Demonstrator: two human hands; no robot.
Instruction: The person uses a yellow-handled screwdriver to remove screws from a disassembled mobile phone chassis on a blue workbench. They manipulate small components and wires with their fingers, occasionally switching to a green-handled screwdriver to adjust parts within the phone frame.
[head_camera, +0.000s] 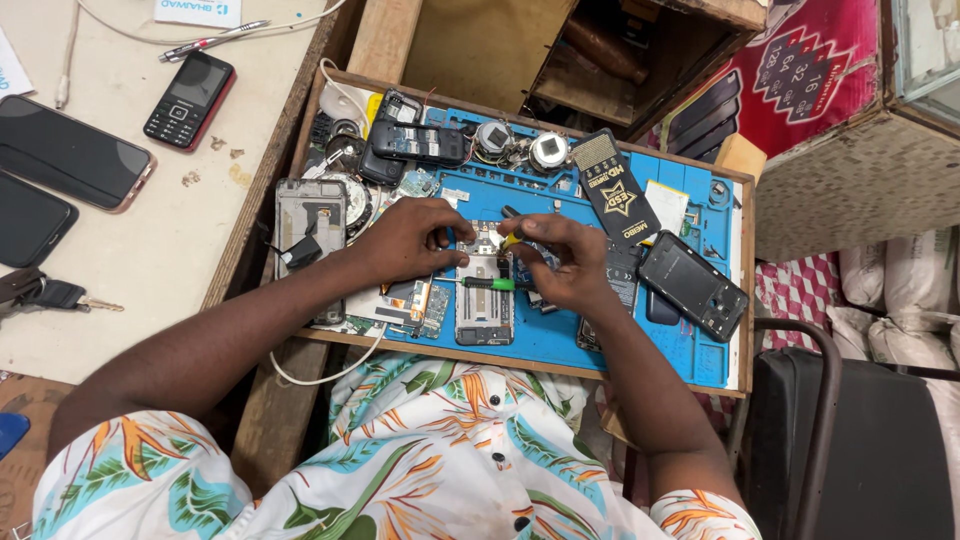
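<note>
Opened grey smartphone chassis (484, 295) at blue rubber mat's (560, 340) near edge. Left hand (412, 240) pinched on chassis top; right hand (560, 262) gripped green-handled screwdriver (488, 284). Crowded by black phone back cover (693, 284), round metal parts (548, 150).

My view of the wearer: bare forearms and a short-sleeved tropical shirt.

Looking down from the head camera, I see a white shirt (440, 450) printed all over with large leaves in teal and green and with long orange and red flower spikes. It closes down the front with small dark buttons, three of which show near the lower edge of my view. The sleeves are short: the left sleeve (130, 470) ends above the elbow, and the right sleeve (705, 515) shows only its hem at the bottom. Both arms are bare below the sleeves, and I see no watch, ring or glove on the left hand (410, 240) or right hand (565, 260).
</note>
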